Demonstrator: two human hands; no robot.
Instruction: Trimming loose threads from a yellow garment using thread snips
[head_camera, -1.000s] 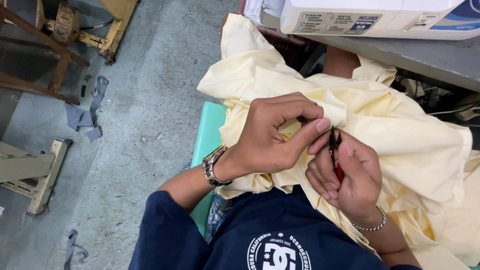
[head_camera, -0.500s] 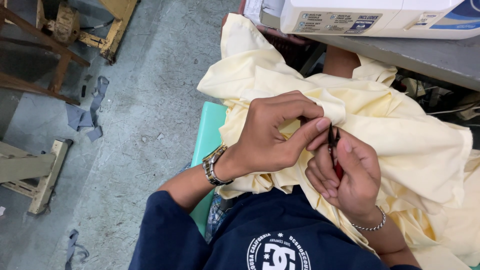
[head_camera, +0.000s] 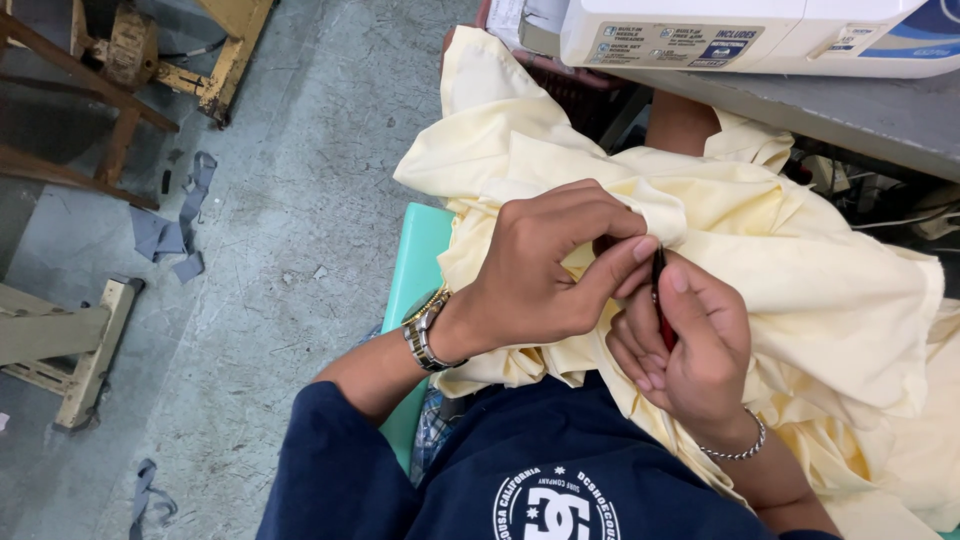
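- The left hand (head_camera: 545, 275), in the middle of the frame, is closed in a pinch on a fold of the soft pale yellow cloth (head_camera: 800, 260).
- The right hand (head_camera: 690, 345), just beside it, is curled shut around a small thin red and dark tool (head_camera: 660, 300). It may be a thread cutter, but most of it is hidden by the fingers.
- The tip of the tool points up, right where the left fingertips meet the cloth.
- The cloth is heaped on the person's lap and fills the right side of the frame, and it runs up under the grey table edge (head_camera: 850, 115).
- A white sewing machine (head_camera: 740, 35) stands on that table at the top of the frame.
- The step in hand looks like picking or snipping at one small spot on the cloth.
- The next move calls for a tight, still pinch and a small, careful touch with the tool, so the cloth does not get cut.
- Grey cloth scraps (head_camera: 175, 225) lie on the floor at the left.
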